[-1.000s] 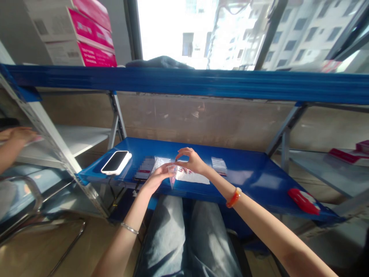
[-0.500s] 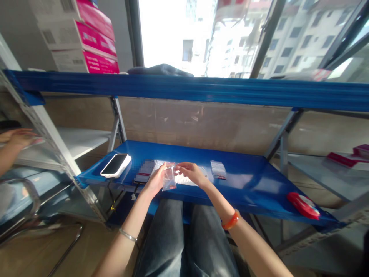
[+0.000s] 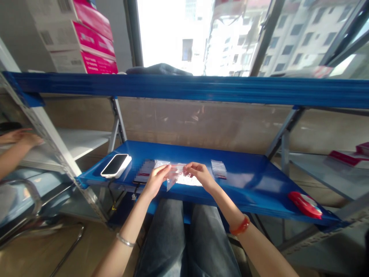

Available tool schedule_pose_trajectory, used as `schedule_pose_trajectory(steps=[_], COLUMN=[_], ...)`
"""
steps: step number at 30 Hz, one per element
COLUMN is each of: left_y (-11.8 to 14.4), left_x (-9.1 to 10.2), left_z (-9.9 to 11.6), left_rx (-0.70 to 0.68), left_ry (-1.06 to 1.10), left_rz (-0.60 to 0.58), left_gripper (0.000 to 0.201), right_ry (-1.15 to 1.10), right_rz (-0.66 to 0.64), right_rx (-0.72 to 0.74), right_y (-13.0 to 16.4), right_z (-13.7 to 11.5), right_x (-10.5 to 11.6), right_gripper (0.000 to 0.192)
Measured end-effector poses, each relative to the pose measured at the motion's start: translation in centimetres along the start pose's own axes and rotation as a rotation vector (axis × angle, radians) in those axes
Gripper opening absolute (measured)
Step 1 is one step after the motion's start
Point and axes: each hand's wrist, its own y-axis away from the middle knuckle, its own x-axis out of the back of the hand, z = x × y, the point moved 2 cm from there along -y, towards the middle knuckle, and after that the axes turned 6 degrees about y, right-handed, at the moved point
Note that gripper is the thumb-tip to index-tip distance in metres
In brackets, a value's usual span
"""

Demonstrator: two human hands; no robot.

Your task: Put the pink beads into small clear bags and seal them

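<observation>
On my feed I count two bare hands, left hand (image 3: 155,180) and right hand (image 3: 202,176), and one clear plastic bag (image 3: 172,181) between them. I make it one smartphone (image 3: 115,166) at left, one silver bangle (image 3: 125,240), one red-orange bracelet (image 3: 240,227), three stacked pink-and-white boxes (image 3: 98,41) far left and two pink boxes (image 3: 347,158) at right.

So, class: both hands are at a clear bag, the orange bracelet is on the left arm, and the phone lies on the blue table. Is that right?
Not quite: the head view shows the orange bracelet on the right arm. The left hand and right hand are at the clear bag, and the phone lies on the blue table.
</observation>
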Motion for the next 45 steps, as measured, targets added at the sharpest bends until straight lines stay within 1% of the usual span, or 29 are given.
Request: schedule_pose_trajectory(steps=[2,4,10,16,20,24,27,30,33,36,39,45], left_y=[-0.1,-0.3,-0.3,0.0,0.2,0.4,0.5,0.5,0.5,0.3,0.2,0.5], left_x=[0.5,0.8,1.0,0.4,0.0,-0.3,-0.5,-0.6,-0.7,-0.8,-0.8,-1.3], left_z=[-0.2,-0.5,-0.1,0.3,0.4,0.8,1.0,0.9,0.5,0.1,-0.1,0.0], left_rx=[-0.048,-0.074,-0.144,-0.195,-0.239,-0.253,-0.238,-0.205,-0.171,-0.166,-0.183,-0.239], left_ry=[-0.063,-0.097,-0.16,-0.201,-0.258,-0.304,-0.328,-0.313,-0.313,-0.322,-0.326,-0.388], left_rz=[0.095,0.144,0.169,0.21,0.194,0.164,0.116,0.116,0.098,0.091,0.108,0.08], left_gripper=[0.037,0.037,0.033,0.027,0.024,0.025,0.026,0.026,0.027,0.026,0.026,0.023], right_ry=[0.003,0.011,0.061,0.003,-0.043,-0.024,-0.008,-0.007,0.019,0.053,0.069,0.132], right_rz=[0.02,0.035,0.038,0.038,0.069,0.065,0.064,0.077,0.087,0.09,0.082,0.097], right_rx=[0.012,0.041,0.095,0.12,0.128,0.12,0.099,0.093,0.117,0.141,0.132,0.131], right_y=[0.1,0.1,0.1,0.2,0.7,1.3,1.3,1.2,1.2,1.6,2.0,2.5], right_z=[0.2,0.5,0.6,0.8,0.8,0.4,0.3,0.5,0.9,1.1,0.9,0.2], right_x=[-0.1,-0.2,-0.3,-0.5,-0.6,-0.7,-0.7,-0.5,-0.5,-0.6,-0.9,-1.2], right_gripper=[0.026,0.027,0.031,0.03,0.026,0.029,0.032,0.033,0.033,0.033,0.032,0.031])
